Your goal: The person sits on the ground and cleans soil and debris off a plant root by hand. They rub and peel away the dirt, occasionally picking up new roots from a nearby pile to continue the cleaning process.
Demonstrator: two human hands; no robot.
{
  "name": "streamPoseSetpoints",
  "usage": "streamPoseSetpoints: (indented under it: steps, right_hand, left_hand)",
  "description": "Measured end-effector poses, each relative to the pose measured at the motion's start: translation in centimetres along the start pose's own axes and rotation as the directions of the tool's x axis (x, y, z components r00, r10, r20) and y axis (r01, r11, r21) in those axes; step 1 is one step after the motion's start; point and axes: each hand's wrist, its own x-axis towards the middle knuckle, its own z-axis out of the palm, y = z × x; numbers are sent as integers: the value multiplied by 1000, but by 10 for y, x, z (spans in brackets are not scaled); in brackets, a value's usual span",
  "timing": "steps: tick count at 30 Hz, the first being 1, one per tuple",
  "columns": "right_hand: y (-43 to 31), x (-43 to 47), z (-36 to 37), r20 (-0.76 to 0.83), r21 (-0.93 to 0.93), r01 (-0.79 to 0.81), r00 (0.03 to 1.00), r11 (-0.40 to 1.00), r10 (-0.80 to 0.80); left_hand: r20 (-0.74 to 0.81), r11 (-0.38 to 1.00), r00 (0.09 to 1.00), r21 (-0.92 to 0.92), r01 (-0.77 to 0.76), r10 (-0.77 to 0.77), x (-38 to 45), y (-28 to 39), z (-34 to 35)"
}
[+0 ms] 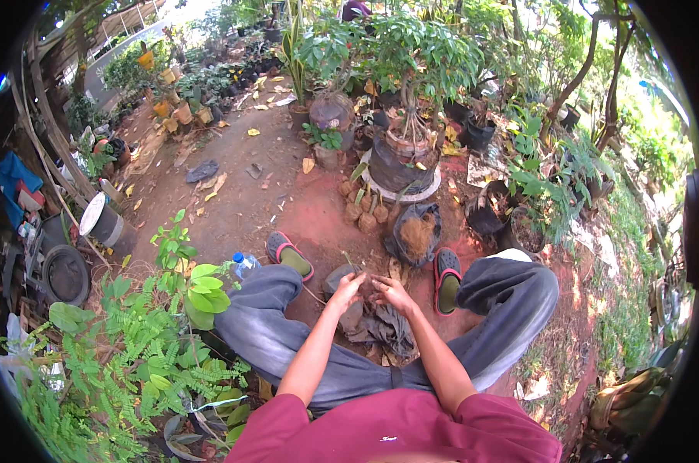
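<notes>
My left hand (348, 291) and my right hand (393, 293) come together between my knees, fingertips almost meeting. Something small and brown shows between them, too blurred to name. A thin green stem (348, 261) sticks up just beyond my left fingers; whether they hold it I cannot tell. Below both hands, crumpled dark plastic sheeting (387, 329) lies on the ground. Past my right hand stands a black plastic bag (393, 242) with brown coconut-like fibre (417, 236) in it. Several brown fibre-wrapped balls (366, 221), some with green shoots, are grouped left of that bag.
A capped plastic bottle (246, 266) stands by my left knee. Leafy plants (135, 335) crowd my left side. Ahead is a large potted tree (404, 168) on a pale round base. Black pots (487, 211) stand right, a bucket (103, 220) left. A person (356, 9) is far back.
</notes>
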Motion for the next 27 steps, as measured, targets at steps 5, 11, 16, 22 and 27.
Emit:
streamPoseSetpoints:
  steps: [5,11,16,22,27]
  right_hand:
    - [6,6,-5,21,86,-29,999,996,28]
    - [36,18,-26,-183,18,-92,979,996,93]
    - [87,20,-25,-190,-605,-107,982,789,-13]
    - [130,2,4,80,-950,59,995,305,56]
    - [115,6,14,-47,-922,-22,997,386,-56]
  left_hand:
    - [-19,987,1000,-159,5,-8,1,-2,-4]
    - [-79,871,992,-489,49,-100,-6,13,-10]
    - [-336,970,939,-243,-5,-79,-9,20,-4]
    - [-362,967,928,-253,-15,-81,-15,25,4]
    - [-334,957,941,-286,-52,-49,-17,19,3]
